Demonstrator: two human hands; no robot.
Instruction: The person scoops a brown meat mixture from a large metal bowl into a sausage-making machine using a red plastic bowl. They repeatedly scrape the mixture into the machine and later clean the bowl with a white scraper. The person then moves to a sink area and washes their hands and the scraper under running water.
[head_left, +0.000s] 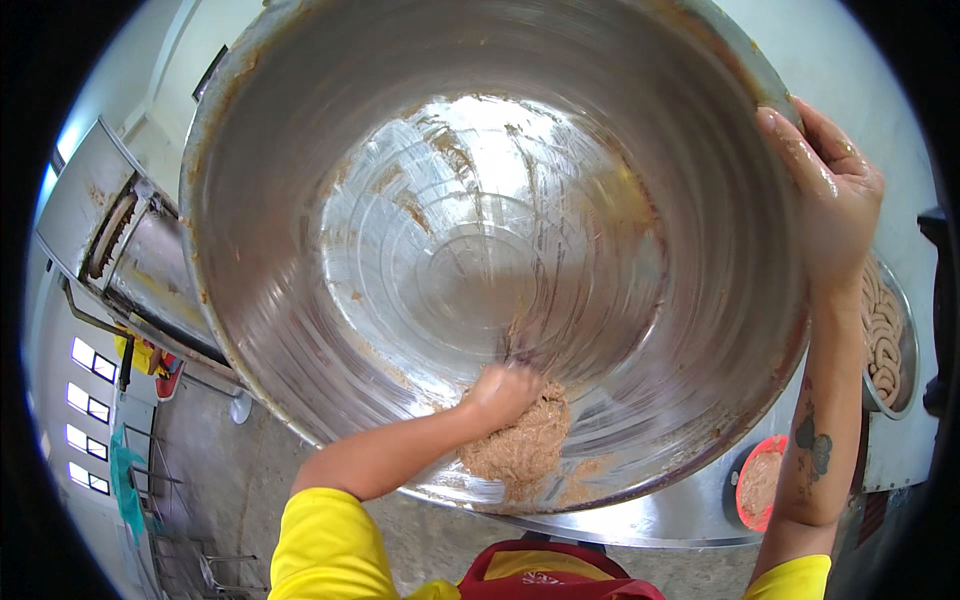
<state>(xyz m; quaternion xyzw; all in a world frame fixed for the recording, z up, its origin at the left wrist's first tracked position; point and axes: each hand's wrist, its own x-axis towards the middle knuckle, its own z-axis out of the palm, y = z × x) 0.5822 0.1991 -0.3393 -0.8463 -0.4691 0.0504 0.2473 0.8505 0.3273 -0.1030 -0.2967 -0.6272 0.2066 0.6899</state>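
A large stainless steel mixing bowl (487, 300) fills most of the view, tipped so that its inside faces me. On its low near side rests a lump of ground meat paste (525, 446). My left hand (508, 391) touches the top of that lump; its fingers are blurred and partly hidden, so their grip is unclear. Thin smears of paste streak the bowl's floor and wall. At the upper right, my right hand (832, 172) grips the bowl's rim, thumb on the inner side and fingers around the outside. Its skin looks wet.
Beneath the bowl is a metal table (637, 521). A red bowl (781, 444) of similar paste stands beside my right forearm. Farther right, a metal basin (909, 375) holds coiled sausages (885, 330). A soiled metal machine (157, 247) stands left, with a person's yellow sleeve (122, 345) behind.
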